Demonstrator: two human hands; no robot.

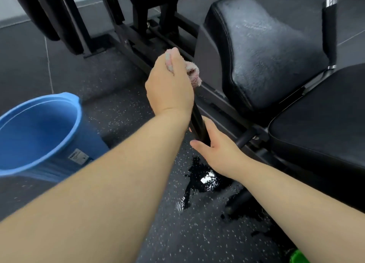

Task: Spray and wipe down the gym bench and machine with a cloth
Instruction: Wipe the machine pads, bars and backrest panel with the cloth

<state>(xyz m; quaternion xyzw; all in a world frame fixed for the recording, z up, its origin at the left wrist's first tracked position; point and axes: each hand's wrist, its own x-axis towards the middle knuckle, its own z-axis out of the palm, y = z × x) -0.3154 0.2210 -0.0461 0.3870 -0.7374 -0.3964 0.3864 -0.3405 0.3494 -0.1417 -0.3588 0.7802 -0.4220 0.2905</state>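
- The left hand [169,84] is curled tight around a pink-and-white terry cloth [192,73], wrapping it over the upper part of a slim black metal handle bar [197,120] of the machine. Bunching the cloth round the bar lets one grip wipe all sides at once.
- The right hand [215,150] grips the same bar lower down, thumb across the front. I judge it is steadying the bar so it does not swing under the wiping.
- The black padded vinyl seat [256,55] just right of the bar shows a misty, streaked sheen (probably spray not yet wiped off), so the pads likely still need the cloth.
- The flat black bench pad [320,128] lies at the right, touching neither hand.
- A blue plastic bucket [49,99] stands on the floor at the left, near enough for rinsing.
- A shiny wet puddle [205,180] lies on the speckled dark rubber floor [118,112] below the right hand, a slip risk.
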